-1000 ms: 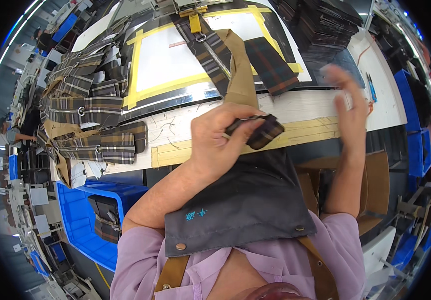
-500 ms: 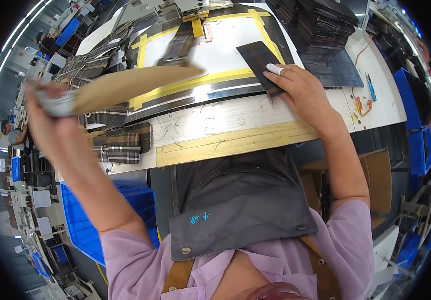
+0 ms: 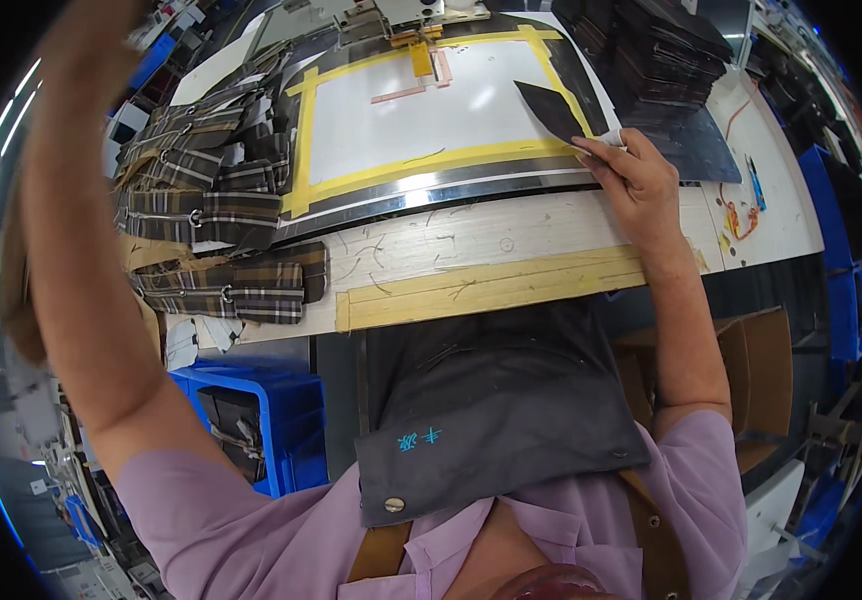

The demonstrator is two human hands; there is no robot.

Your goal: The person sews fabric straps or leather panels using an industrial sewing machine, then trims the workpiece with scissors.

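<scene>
My right hand point(image 3: 643, 190) pinches the lower end of a dark flat panel point(image 3: 548, 112), tilted up over the right side of a white work surface point(image 3: 391, 115) framed with yellow tape. A white cover wraps one of its fingers. My left hand point(image 3: 91, 45) is raised at the far upper left and smeared by motion; its fingers cannot be made out. Behind the left forearm shows a blurred brown shape point(image 3: 21, 285). Plaid strap pieces with metal rings point(image 3: 196, 215) lie in layers along the table's left side.
A tall stack of dark panels point(image 3: 661, 55) stands at the back right. Machine parts point(image 3: 411, 25) sit at the far edge of the taped surface. A blue bin point(image 3: 296, 415) stands below left, with dark pieces inside. A cardboard box point(image 3: 761, 370) is below right.
My left hand has swung up and away to the upper left. The tan sheet has left the area over the table. My right hand has lifted and tilted the dark panel.
</scene>
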